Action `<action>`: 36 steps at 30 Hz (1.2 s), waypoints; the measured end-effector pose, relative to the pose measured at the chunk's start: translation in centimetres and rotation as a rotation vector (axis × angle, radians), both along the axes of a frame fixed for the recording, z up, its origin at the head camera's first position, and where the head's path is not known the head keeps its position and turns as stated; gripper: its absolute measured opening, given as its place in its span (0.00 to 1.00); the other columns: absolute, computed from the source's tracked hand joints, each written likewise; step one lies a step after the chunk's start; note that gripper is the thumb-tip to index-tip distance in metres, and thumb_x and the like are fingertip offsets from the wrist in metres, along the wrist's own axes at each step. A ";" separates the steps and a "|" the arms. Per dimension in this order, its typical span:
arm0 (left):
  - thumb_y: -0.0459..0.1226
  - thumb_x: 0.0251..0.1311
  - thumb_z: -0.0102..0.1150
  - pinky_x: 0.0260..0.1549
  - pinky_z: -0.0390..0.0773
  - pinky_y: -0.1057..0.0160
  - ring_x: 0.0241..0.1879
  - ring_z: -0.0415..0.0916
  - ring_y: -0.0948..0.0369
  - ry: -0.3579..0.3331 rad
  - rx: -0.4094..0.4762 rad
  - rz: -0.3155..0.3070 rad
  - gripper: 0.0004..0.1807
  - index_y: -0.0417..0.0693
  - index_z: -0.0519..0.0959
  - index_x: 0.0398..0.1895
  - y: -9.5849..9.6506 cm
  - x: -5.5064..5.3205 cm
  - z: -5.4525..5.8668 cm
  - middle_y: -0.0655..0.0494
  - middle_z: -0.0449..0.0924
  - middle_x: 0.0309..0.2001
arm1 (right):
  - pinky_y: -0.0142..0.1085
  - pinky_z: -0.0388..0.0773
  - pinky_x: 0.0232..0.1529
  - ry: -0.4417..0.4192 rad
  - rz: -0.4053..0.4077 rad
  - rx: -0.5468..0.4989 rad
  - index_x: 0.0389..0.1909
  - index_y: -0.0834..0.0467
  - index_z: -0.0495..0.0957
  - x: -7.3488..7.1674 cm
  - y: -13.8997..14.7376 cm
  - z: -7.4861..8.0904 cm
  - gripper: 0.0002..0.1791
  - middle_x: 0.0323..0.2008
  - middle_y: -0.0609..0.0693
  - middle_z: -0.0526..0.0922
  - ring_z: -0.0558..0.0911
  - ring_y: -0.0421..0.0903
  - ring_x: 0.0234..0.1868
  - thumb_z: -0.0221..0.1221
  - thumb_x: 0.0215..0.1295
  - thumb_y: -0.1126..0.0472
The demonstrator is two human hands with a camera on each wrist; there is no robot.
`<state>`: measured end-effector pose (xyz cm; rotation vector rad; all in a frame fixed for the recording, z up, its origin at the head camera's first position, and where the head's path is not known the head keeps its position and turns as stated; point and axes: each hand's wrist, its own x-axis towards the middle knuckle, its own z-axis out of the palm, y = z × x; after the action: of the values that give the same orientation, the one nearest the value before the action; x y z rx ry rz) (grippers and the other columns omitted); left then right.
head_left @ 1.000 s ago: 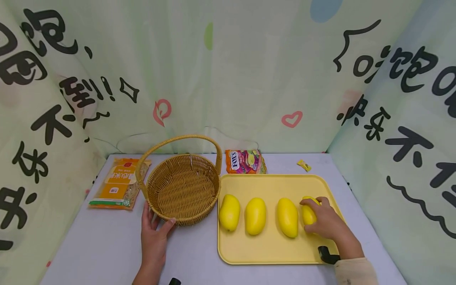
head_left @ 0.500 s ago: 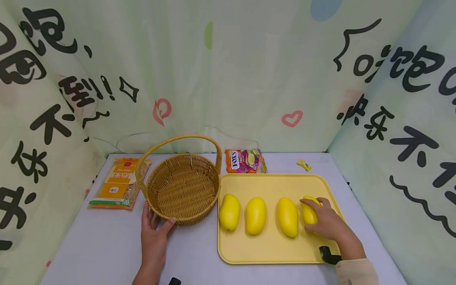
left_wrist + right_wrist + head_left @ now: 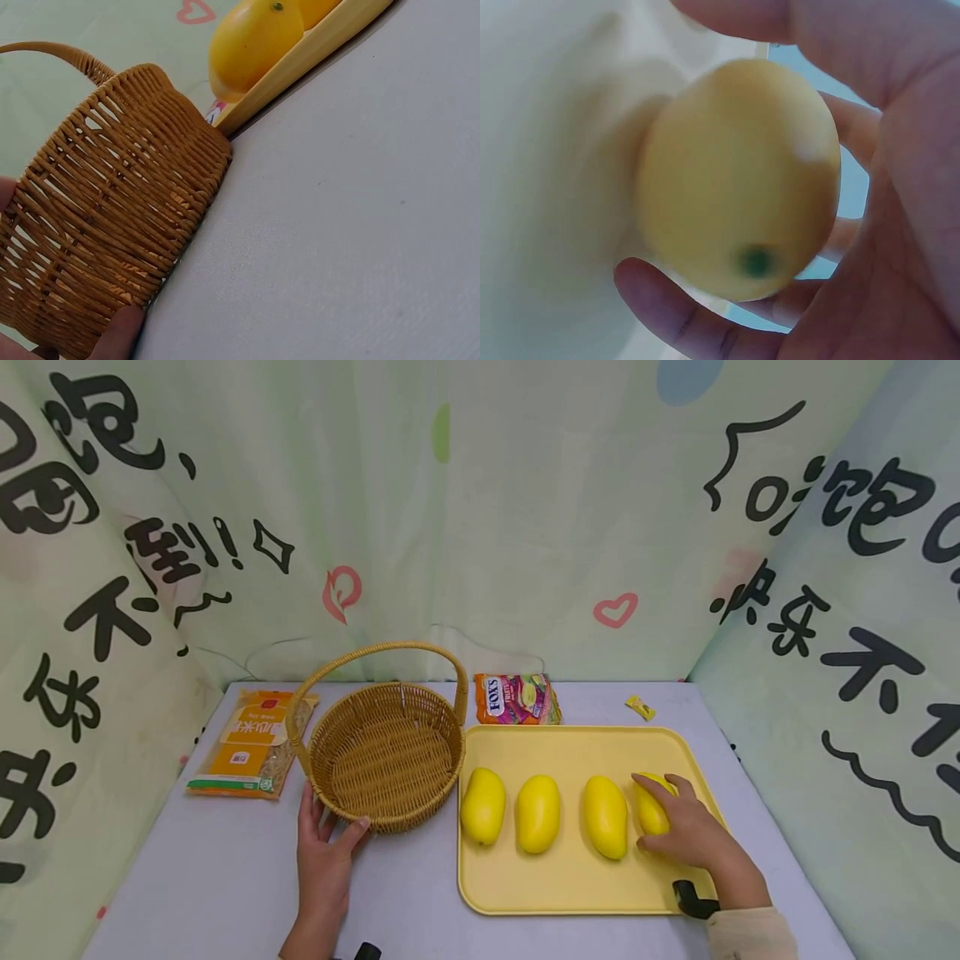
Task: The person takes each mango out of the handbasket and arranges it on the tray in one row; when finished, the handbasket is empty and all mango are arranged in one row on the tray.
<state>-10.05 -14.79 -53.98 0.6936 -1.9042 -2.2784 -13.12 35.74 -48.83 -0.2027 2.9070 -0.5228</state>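
Four yellow mangoes lie in a row on the yellow tray (image 3: 570, 895), among them a left mango (image 3: 483, 807), a second one (image 3: 537, 815) and a third (image 3: 605, 817). My right hand (image 3: 686, 828) has its fingers curled round the rightmost mango (image 3: 652, 810), partly covering it. In the right wrist view this mango (image 3: 739, 180) sits between thumb and fingers, the thumb a little off its surface. My left hand (image 3: 326, 864) holds the near left side of a bare wicker basket (image 3: 386, 752), thumb at the front wall. In the left wrist view the thumb (image 3: 120, 334) touches the weave near the base.
An orange-labelled food packet (image 3: 251, 745) lies left of the basket. A Fox's candy bag (image 3: 517, 699) lies behind the tray and a small yellow wrapped candy (image 3: 640, 707) at the back right. Printed curtains surround the table (image 3: 202, 877).
My right hand's fingers and thumb have spread slightly round the rightmost mango, which has shifted a touch to the right. The left hand and the basket hold still.
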 end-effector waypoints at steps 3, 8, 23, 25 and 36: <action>0.25 0.64 0.67 0.58 0.83 0.66 0.85 0.46 0.49 -0.003 0.002 -0.003 0.65 0.89 0.37 0.83 0.0 0.0 -0.1 0.62 0.36 0.88 | 0.73 0.79 0.55 -0.006 -0.004 -0.006 0.80 0.53 0.62 0.2 0.0 0.1 0.55 0.75 0.78 0.53 0.74 0.81 0.62 0.78 0.52 0.51; 0.25 0.65 0.67 0.58 0.83 0.67 0.85 0.46 0.50 -0.003 -0.003 -0.005 0.64 0.88 0.37 0.83 0.0 0.0 0.0 0.62 0.37 0.88 | 0.75 0.78 0.56 0.003 -0.013 -0.017 0.80 0.53 0.62 0.4 -0.1 0.2 0.56 0.75 0.78 0.53 0.72 0.82 0.62 0.79 0.51 0.48; 0.25 0.64 0.66 0.55 0.83 0.70 0.85 0.46 0.49 0.003 0.000 0.000 0.64 0.88 0.37 0.83 0.2 0.0 0.2 0.61 0.37 0.88 | 0.79 0.75 0.55 0.004 -0.055 -0.022 0.82 0.53 0.56 1.4 0.3 0.9 0.58 0.75 0.79 0.50 0.68 0.84 0.65 0.78 0.55 0.45; 0.25 0.64 0.66 0.56 0.83 0.70 0.85 0.46 0.49 0.004 0.001 -0.002 0.64 0.87 0.37 0.84 0.2 -0.1 0.1 0.61 0.37 0.88 | 0.81 0.74 0.54 0.002 -0.066 -0.018 0.82 0.52 0.56 1.6 0.2 1.1 0.58 0.76 0.79 0.49 0.66 0.85 0.66 0.77 0.55 0.45; 0.26 0.64 0.68 0.58 0.83 0.66 0.85 0.45 0.48 -0.008 -0.001 -0.001 0.65 0.89 0.37 0.83 0.1 -0.5 -0.2 0.61 0.35 0.88 | 0.81 0.72 0.54 0.084 -0.112 -0.035 0.82 0.55 0.58 3.5 -0.4 1.7 0.52 0.74 0.80 0.55 0.65 0.83 0.64 0.73 0.63 0.47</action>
<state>-10.55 -14.74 -54.22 0.7023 -1.9098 -2.2780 -9.60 35.33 -47.13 -0.0686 3.0058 -0.5979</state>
